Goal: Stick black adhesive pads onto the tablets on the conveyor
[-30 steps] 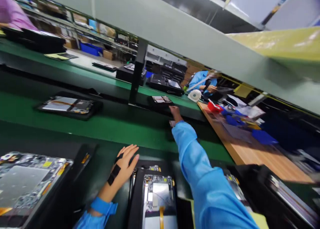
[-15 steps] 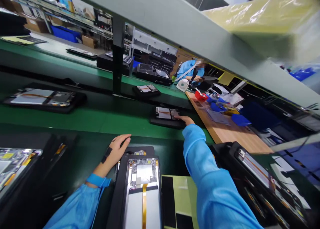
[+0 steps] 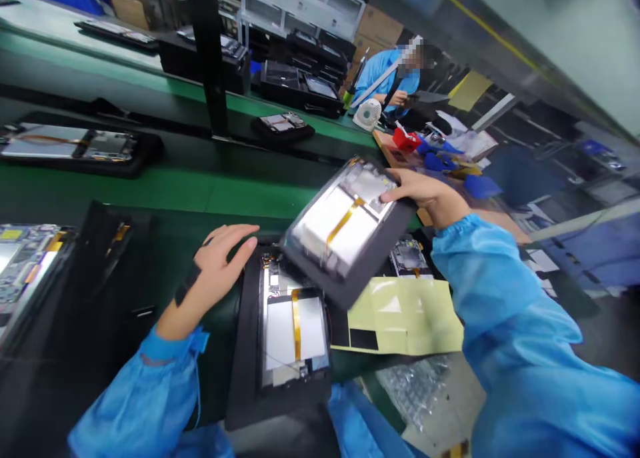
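My right hand [image 3: 425, 193] grips the right edge of an opened tablet [image 3: 345, 218] on a black foam tray, thumb on its top side. It hangs tilted above the bench, its lower end over a second opened tablet [image 3: 280, 331] that lies in a black foam tray in front of me. White batteries and an orange ribbon cable show in both. My left hand [image 3: 220, 261] is held with fingers stretched and thumb apart, empty, just left of the second tablet's top end.
A yellow sheet with black patches [image 3: 405, 311] lies right of the near tablet, with another opened tablet [image 3: 410, 258] behind it. More opened tablets [image 3: 70, 145] lie on the left. Across the bench sits a co-worker [image 3: 385, 78] near a small white fan [image 3: 369, 114].
My right hand has lifted the tablet and its foam tray off the green strip and brought it nearer. My left hand stays open beside the near tablet. The view has tilted down.
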Demonstrator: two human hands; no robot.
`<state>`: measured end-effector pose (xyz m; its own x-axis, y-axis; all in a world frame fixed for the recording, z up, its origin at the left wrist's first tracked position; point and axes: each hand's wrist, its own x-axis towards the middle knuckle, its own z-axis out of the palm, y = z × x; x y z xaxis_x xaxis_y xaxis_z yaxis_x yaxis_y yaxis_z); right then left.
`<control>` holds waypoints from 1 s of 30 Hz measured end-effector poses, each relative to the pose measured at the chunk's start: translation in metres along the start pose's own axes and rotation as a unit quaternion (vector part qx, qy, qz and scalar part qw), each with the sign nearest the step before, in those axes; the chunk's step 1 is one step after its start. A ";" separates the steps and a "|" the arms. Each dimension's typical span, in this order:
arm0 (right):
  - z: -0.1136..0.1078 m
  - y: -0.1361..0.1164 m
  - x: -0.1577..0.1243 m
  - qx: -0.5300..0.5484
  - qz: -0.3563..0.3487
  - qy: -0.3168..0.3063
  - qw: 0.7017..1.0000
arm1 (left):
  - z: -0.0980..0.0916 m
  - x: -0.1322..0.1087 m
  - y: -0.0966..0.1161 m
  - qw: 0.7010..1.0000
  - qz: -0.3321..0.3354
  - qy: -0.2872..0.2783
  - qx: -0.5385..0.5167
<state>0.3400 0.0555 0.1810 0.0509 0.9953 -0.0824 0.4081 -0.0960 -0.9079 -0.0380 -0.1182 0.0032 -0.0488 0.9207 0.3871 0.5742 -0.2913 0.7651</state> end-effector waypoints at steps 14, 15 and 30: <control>0.166 0.018 -0.065 -0.260 -0.168 -0.425 0.851 | -0.027 -0.176 0.036 0.962 0.224 -0.017 0.157; 0.160 0.017 -0.077 -0.286 -0.227 -0.367 0.856 | -0.025 -0.176 0.039 0.957 0.243 -0.040 0.151; 0.107 0.112 -0.320 -0.170 -0.244 -0.151 0.943 | 0.005 -0.125 0.072 0.921 0.349 -0.160 0.063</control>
<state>0.2717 -0.2723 0.0618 -0.4601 0.8749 0.1515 0.5872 0.4278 -0.6872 0.0137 -0.2524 0.0072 0.6004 0.5549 0.5758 0.4647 -0.8281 0.3134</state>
